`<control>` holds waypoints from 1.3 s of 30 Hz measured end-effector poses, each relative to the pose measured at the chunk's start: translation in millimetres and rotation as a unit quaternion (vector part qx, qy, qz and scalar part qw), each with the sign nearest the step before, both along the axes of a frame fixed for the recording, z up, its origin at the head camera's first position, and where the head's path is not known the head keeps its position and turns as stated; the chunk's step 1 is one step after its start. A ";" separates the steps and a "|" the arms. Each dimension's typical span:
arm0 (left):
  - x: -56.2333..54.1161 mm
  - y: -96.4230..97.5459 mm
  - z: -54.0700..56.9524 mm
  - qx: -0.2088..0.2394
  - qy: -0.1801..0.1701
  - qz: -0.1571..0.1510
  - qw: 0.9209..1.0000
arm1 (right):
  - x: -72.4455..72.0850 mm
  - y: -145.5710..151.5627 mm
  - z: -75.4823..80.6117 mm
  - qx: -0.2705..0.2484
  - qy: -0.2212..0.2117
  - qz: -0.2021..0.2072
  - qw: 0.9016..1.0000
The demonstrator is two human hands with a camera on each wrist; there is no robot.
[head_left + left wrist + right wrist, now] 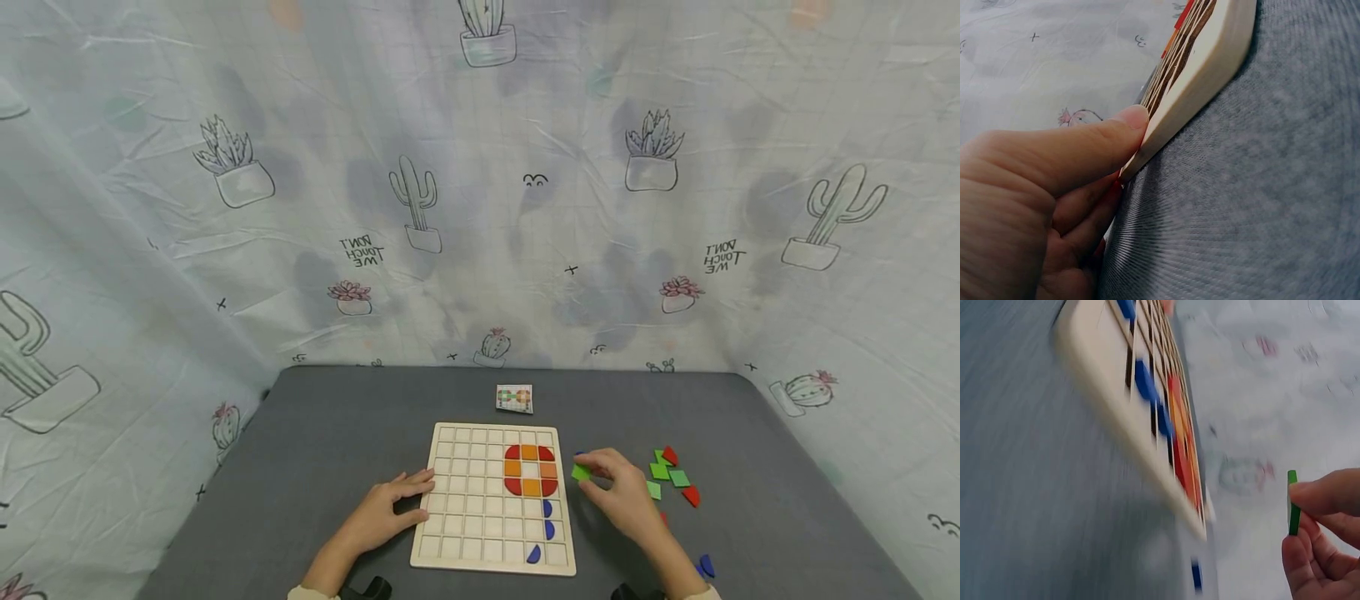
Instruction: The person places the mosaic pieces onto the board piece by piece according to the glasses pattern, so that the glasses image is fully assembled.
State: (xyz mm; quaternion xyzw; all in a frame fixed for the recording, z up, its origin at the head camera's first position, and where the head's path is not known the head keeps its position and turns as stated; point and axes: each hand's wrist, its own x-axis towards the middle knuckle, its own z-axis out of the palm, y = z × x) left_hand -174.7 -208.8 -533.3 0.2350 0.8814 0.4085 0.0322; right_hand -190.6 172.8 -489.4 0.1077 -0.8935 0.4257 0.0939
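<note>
A pale wooden grid board [461, 504] lies on the table. Set into its right part is a ring of red rounded corner pieces [513, 452] and orange squares [529, 452] around a bare cell. Below the ring, several blue half-round pieces [550, 529] sit on the board. My left hand [382, 508] rests at the board's left edge, thumb and fingertips touching the rim. Just right of the board, my right hand [622, 492] pinches a green square tile [1294, 503] between thumb and fingers, raised above the table. Behind that hand, a blue piece [1196, 575] is partly hidden in the head view.
Loose green squares [678, 478] and red pieces [691, 497] are scattered to the right of my right hand. Blue pieces [707, 566] lie nearer the front right. A small printed pattern card [513, 398] lies beyond the board. A patterned cloth [480, 208] hangs behind the grey table [360, 417].
</note>
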 end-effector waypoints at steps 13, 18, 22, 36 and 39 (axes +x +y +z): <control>0.9 -0.2 -1.6 -0.002 0.007 0.001 1.000 | -30.1 -75.6 -0.9 0.013 -0.022 0.176 0.984; 0.0 -1.5 -2.9 0.001 0.008 0.001 1.000 | -42.3 -94.8 -4.2 0.055 -0.030 0.202 0.977; -0.8 -1.7 -5.1 0.001 0.009 0.003 1.000 | -46.9 -104.2 -3.1 0.089 -0.039 0.210 0.973; -1.6 -0.6 -6.0 0.001 0.011 0.005 1.000 | -52.7 -111.4 -11.9 0.156 -0.010 0.204 0.966; -1.2 -0.5 -6.1 -0.001 0.011 0.005 1.000 | -51.7 -113.0 -13.0 0.163 -0.009 0.201 0.966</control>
